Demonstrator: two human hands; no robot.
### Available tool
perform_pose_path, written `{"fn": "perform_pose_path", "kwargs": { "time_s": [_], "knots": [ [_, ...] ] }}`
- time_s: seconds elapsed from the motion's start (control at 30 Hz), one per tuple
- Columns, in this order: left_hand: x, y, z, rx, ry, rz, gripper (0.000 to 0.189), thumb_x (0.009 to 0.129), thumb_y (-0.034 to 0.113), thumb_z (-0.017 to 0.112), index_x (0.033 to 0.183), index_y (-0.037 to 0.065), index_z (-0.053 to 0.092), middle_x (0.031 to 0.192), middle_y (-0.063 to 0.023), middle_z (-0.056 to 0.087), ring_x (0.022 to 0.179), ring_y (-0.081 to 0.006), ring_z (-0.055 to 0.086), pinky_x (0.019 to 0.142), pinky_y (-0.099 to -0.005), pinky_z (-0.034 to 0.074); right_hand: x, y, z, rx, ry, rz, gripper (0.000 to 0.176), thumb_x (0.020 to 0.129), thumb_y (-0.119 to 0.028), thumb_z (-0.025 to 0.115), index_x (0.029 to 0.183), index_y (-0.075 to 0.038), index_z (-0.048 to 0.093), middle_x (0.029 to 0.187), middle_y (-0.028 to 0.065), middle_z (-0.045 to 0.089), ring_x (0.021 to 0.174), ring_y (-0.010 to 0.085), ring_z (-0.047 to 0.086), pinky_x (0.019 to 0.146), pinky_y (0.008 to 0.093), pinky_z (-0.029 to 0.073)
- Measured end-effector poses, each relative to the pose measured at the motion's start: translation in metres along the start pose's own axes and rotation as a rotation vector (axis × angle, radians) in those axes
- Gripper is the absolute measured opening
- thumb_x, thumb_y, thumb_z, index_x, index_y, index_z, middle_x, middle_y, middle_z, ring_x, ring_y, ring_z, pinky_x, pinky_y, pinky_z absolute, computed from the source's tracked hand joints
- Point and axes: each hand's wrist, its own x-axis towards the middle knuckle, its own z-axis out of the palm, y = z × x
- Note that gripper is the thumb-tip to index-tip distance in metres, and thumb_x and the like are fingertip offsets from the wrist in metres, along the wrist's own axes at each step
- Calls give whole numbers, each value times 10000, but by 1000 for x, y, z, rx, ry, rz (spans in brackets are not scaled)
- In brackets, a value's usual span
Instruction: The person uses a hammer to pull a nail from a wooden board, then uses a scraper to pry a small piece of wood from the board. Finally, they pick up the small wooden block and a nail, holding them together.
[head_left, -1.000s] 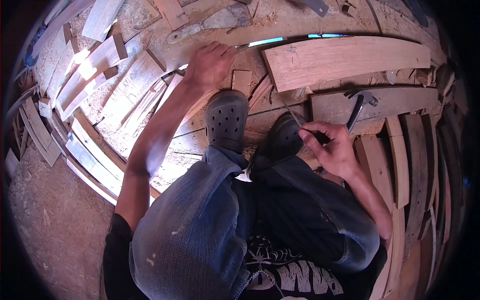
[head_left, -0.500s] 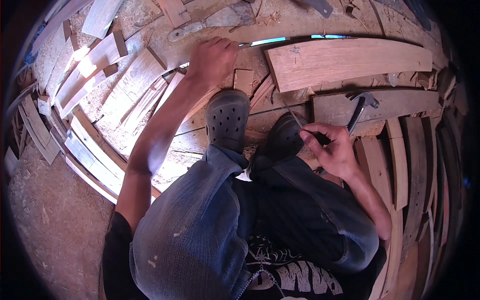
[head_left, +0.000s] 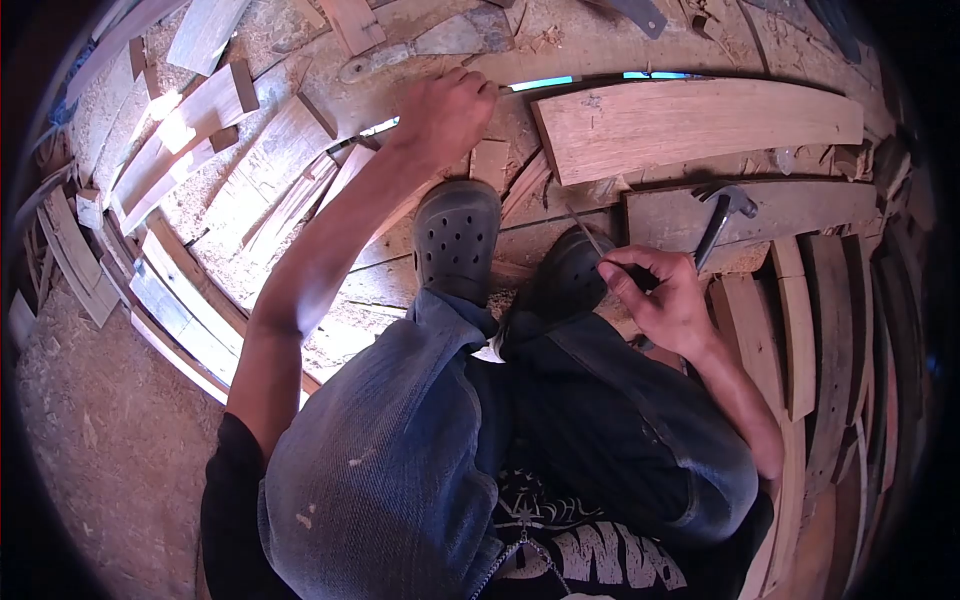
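My left hand (head_left: 447, 115) is closed beside a narrow bright gap (head_left: 541, 84) between the boards, its fingers curled down with the tips hidden. What they hold, if anything, does not show. My right hand (head_left: 655, 300), above my right shoe (head_left: 572, 268), pinches a thin pointed rod (head_left: 586, 228) between thumb and forefinger. A claw hammer (head_left: 728, 208) has its dark handle running behind that hand; whether the curled fingers also grip it is hidden. A wide plank (head_left: 700, 125) lies to the right of my left hand, with a second board (head_left: 790, 210) below it.
A scraper-like flat tool (head_left: 430, 45) lies at the top among wood shavings. Cut wood pieces (head_left: 265, 155) are scattered on the left, in strong light. Long boards (head_left: 830, 340) are stacked on the right. My left shoe (head_left: 457, 235) stands on the planks between my hands.
My left hand has slid a little to the right along the gap, uncovering more of the bright slit at its left. My right hand, the thin rod and the hammer look unchanged.
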Motion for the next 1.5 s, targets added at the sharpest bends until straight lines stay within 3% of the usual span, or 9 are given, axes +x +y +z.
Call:
{"fn": "perform_pose_path", "kwargs": {
  "time_s": [0.37,0.43,0.67,0.77,0.83,0.97,1.17,1.23,1.5],
  "knots": [
    [-6,-14,-12,-189,-101,-175,204,832,271,692,983,135,715,860,-14,660,790,-216,657,656,-347,544,-1,6,0,-18,7,5,128,878,-67,667,953,36,678,765,105,677,710,83,600,639,249,473],
    [-8,-14,-10,-251,-79,-170,194,835,259,691,974,126,715,877,-4,665,769,-206,657,658,-344,543,1,9,1,-15,38,-71,140,864,-95,672,957,7,695,834,132,708,635,140,661,549,274,492],
    [-4,-3,1,-269,75,-152,170,836,239,684,966,137,724,940,14,682,780,-207,669,677,-341,554,0,12,1,-8,45,-79,138,857,-87,676,957,6,696,830,134,708,651,152,673,561,276,495],
    [-5,-4,4,-224,57,-138,158,832,211,686,969,140,723,946,13,683,794,-204,671,678,-333,557,-1,9,0,-28,19,-34,140,874,-73,674,965,33,680,799,93,693,718,90,613,652,249,481],
    [-9,-6,2,-228,109,-102,149,827,182,691,965,136,722,942,7,681,783,-201,669,679,-325,557,0,9,0,-32,44,-56,134,851,-86,680,948,5,697,814,145,701,665,178,684,596,291,504],
    [-16,-4,4,-219,137,-116,145,821,155,695,961,133,723,939,2,680,771,-201,666,682,-317,556,0,9,0,-34,51,-63,129,850,-81,678,941,9,696,814,147,700,675,178,686,598,289,504],
    [-15,0,3,-249,150,-199,136,820,155,697,952,135,725,924,-2,677,770,-204,664,681,-318,555,0,9,1,-22,43,-66,130,852,-73,673,949,11,692,811,142,701,657,151,670,575,280,495],
    [-15,0,2,-244,133,-206,136,819,152,696,950,127,725,912,-8,674,762,-208,664,669,-321,555,0,7,1,-13,17,-30,131,878,-69,672,968,25,682,765,73,682,677,61,576,608,237,461],
    [-14,-4,10,-203,109,-158,140,801,128,701,938,115,725,851,-24,656,717,-226,654,630,-341,551,1,-2,1,-7,-24,42,115,876,-49,662,961,26,681,798,89,691,710,66,595,632,234,471]
  ]
}}
